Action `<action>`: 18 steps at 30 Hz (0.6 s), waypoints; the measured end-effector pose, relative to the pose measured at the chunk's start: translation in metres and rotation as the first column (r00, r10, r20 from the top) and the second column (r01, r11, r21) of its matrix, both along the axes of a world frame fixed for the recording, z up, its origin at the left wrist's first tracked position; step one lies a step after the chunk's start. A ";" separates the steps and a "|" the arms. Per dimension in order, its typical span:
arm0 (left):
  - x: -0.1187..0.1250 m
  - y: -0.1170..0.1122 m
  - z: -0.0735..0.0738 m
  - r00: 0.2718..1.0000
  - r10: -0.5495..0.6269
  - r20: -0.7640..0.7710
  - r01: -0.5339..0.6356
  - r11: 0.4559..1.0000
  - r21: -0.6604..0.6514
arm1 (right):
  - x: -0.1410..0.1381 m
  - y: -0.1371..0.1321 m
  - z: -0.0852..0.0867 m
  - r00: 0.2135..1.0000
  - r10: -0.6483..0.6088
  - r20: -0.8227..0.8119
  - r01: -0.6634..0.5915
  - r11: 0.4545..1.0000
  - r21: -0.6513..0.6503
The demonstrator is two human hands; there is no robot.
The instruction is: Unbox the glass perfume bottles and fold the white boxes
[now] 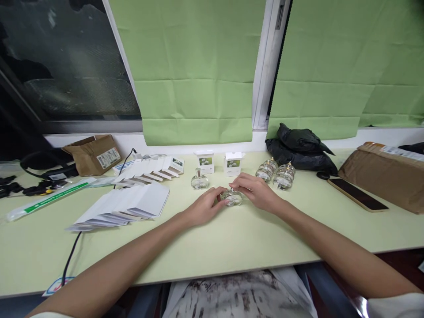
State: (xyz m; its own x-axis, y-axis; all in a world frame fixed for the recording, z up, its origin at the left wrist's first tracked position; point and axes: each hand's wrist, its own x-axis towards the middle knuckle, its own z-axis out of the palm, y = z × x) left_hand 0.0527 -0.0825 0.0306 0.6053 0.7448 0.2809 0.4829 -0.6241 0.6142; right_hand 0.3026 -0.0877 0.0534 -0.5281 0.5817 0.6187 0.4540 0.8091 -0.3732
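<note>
A round, flat clear glass perfume bottle [233,198] stands on the table in front of me. My left hand [207,206] grips its left side between thumb and fingers. Over the bottle's top, my right hand [255,191] is closed with the fingertips at the neck, so the top is mostly hidden. Another perfume bottle [199,181] with a clear cap stands just beyond my left hand. Behind the bottles are two small white boxes, a left one [205,162] and a right one [232,164] with its top flaps up.
Several more glass bottles [284,176] stand in rows at right, before black plastic bags [301,150]. A phone [357,194] and a brown package [384,176] lie farther right. On the left are flat white cartons [122,205], an opened cardboard box [92,154] and a black cable [71,256].
</note>
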 end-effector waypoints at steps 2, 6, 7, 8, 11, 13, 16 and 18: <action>0.000 0.001 0.000 1.000 0.003 -0.002 -0.003 1.000 0.008 | 0.000 0.001 0.000 1.000 -0.003 -0.025 0.002 1.000 -0.010; 0.000 0.001 0.000 1.000 0.006 -0.018 -0.006 1.000 0.021 | -0.001 0.001 -0.005 0.995 -0.001 -0.099 -0.002 1.000 -0.031; 0.000 0.001 0.000 1.000 0.004 -0.022 -0.003 1.000 0.021 | 0.000 0.001 -0.006 0.995 0.002 -0.104 -0.004 1.000 -0.027; 0.000 0.000 0.000 1.000 0.002 -0.024 -0.002 1.000 0.019 | 0.000 0.000 -0.006 0.995 0.006 -0.099 -0.008 1.000 -0.016; 0.000 0.000 0.001 1.000 0.004 -0.024 -0.004 1.000 0.010 | 0.001 -0.001 -0.006 1.000 0.018 -0.021 -0.017 0.999 0.031; 0.000 0.000 0.001 1.000 0.002 -0.027 -0.002 1.000 0.007 | 0.002 0.000 -0.004 0.999 0.016 0.039 -0.018 0.999 0.043; 0.000 0.000 0.000 1.000 0.002 -0.023 -0.002 1.000 0.012 | 0.001 0.000 -0.001 0.999 -0.002 0.044 0.001 1.000 0.030; 0.000 0.001 -0.001 1.000 0.010 -0.015 -0.010 1.000 0.012 | 0.000 -0.001 -0.001 1.000 -0.008 0.009 0.008 1.000 0.015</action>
